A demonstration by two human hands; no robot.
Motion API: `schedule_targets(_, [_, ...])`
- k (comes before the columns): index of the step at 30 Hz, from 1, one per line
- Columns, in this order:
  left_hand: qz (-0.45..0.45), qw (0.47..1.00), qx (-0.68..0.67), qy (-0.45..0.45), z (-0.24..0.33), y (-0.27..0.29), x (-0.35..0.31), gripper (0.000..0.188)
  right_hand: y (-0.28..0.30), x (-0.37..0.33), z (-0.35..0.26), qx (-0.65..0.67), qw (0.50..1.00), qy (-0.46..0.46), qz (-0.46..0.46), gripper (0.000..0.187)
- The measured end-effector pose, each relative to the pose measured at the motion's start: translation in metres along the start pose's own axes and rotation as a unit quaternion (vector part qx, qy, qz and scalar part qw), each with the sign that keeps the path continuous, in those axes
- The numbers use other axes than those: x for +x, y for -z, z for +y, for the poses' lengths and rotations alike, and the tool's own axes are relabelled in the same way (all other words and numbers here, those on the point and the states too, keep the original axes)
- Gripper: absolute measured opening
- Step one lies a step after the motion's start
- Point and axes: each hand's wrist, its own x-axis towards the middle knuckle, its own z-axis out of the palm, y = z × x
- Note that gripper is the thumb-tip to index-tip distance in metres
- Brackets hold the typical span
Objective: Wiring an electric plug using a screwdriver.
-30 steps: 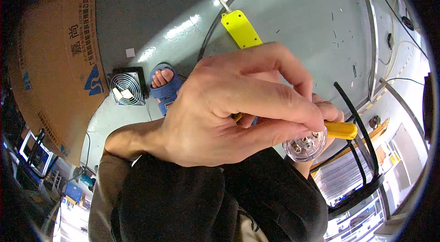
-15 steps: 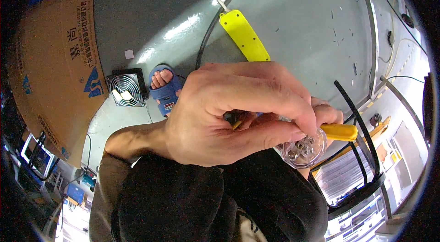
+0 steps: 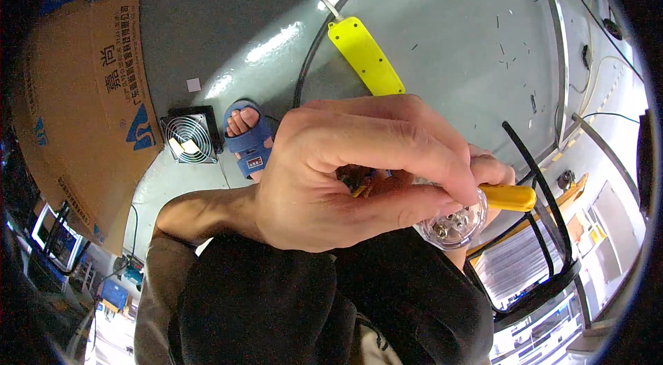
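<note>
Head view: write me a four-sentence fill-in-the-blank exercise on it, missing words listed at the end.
The left hand has its thumb and forefinger tips at a round part that is ____, so metal pieces show inside it. The handle-like piece sticking out to the right of the fingers is coloured ____. The foot beside the round-grilled fan wears a sandal coloured ____. The large brown panel at the picture's left is made of ____.

Missing words: transparent; yellow; blue; cardboard.

Grey floor (image 3: 449, 54) bears a yellow power strip (image 3: 366, 55), fan (image 3: 198, 131) and white scraps (image 3: 193, 85).
</note>
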Motion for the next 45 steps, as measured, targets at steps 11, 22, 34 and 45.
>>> schedule_targets(11, [-0.041, 0.988, -0.001, 0.146, 0.006, 0.005, 0.001, 0.019, 0.001, -0.002, -0.001, -0.019, 1.000, 0.002, -0.005, 0.009])
schedule_targets(22, [-0.087, 0.924, -0.086, 0.363, 0.022, 0.009, 0.005, 0.029, 0.018, 0.005, -0.002, -0.077, 0.992, 0.016, -0.098, 0.008])
schedule_targets(34, [-0.036, 0.909, -0.155, 0.386, 0.022, 0.006, 0.001, 0.026, 0.015, 0.004, 0.004, -0.138, 0.983, 0.071, -0.096, 0.012])
schedule_targets(45, [-0.071, 0.893, -0.180, 0.405, 0.017, 0.013, 0.002, 0.034, 0.007, 0.011, 0.000, -0.161, 0.976, 0.103, -0.106, 0.015])
